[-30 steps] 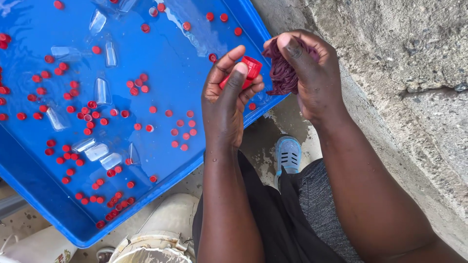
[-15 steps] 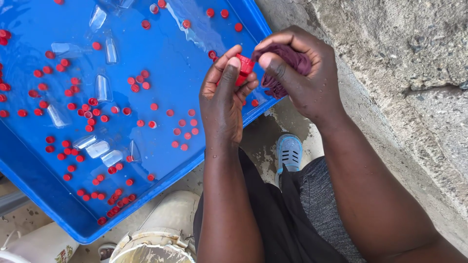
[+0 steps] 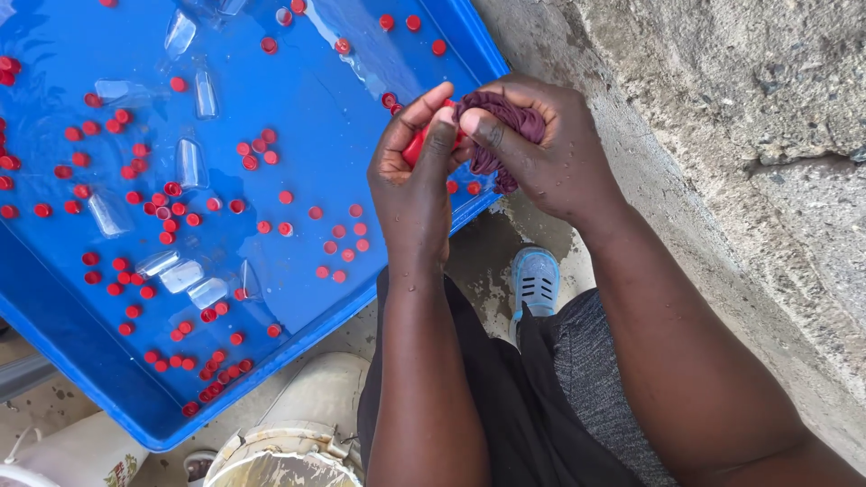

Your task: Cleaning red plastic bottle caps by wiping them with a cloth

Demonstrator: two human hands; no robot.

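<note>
Water fills a wide blue tray point(image 3: 108, 397) on the left, with many small red caps point(image 3: 171, 212) scattered across it and several clear little bottles point(image 3: 189, 162) lying among them. Below the tray's near edge stand a white bucket point(image 3: 280, 451) and another pale container point(image 3: 81, 455) at the bottom left corner. Over the tray's right rim, the left hand point(image 3: 410, 185) pinches a red cap point(image 3: 417, 144) between thumb and fingers, closed tight on it. Touching it from the right, the right hand point(image 3: 550, 153) is curled around a wad of dark purple scrubbing mesh point(image 3: 505, 122), pressed against the cap. Beneath the hands, a light blue shoe point(image 3: 536, 281) rests on wet concrete, beside dark clothing over the knees. Rough grey concrete wall point(image 3: 722, 108) takes up the right side.
</note>
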